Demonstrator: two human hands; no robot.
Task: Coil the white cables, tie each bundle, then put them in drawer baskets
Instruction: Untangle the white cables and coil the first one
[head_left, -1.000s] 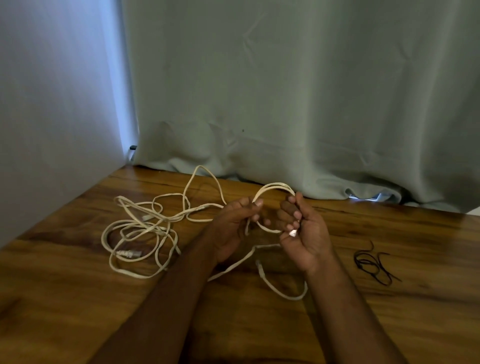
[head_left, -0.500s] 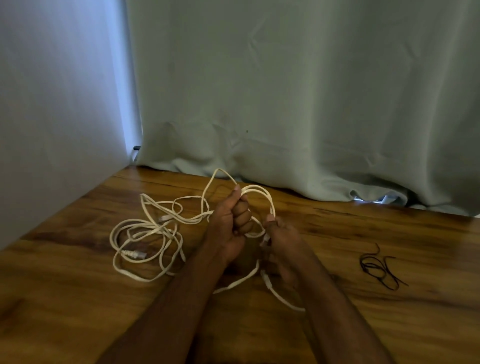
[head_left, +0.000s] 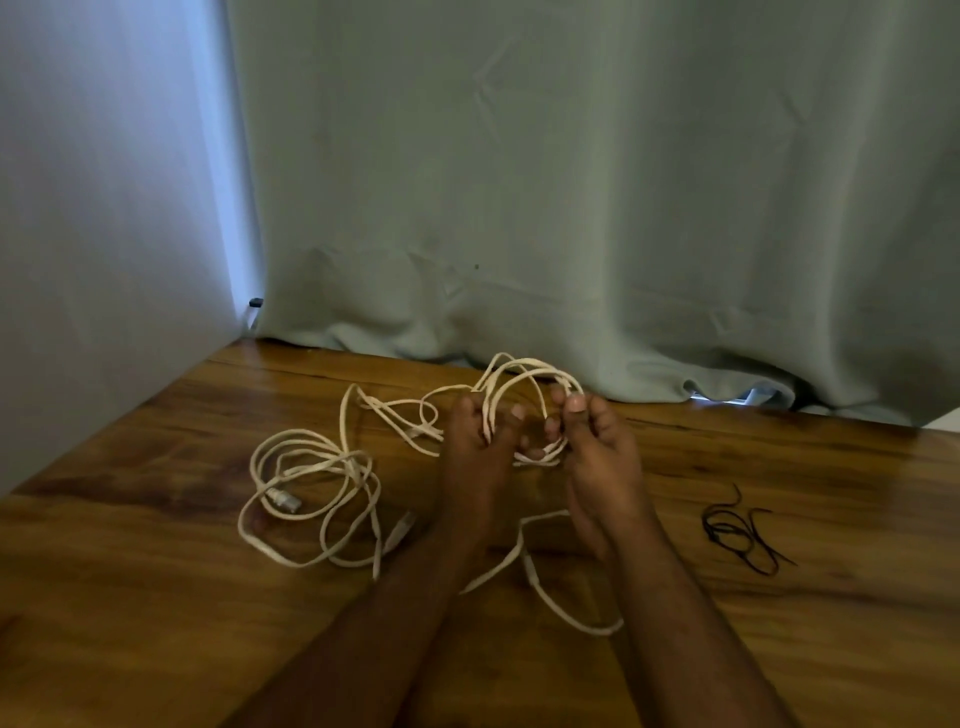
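Note:
A small coil of white cable stands upright between my two hands above the wooden table. My left hand grips the coil's left side with thumb and fingers. Its right side is pinched by my right hand. The same cable trails left into a loose tangle of white cable lying flat on the table, with a silver plug inside it. Another length of white cable loops on the table under my wrists.
A few thin black ties lie on the table to the right of my right arm. A grey-green curtain hangs behind the table's far edge. A pale wall borders the left side.
My right hand has risen from below the coil to its right side. The coil now has more loops, and the loose tangle has been drawn closer to my hands.

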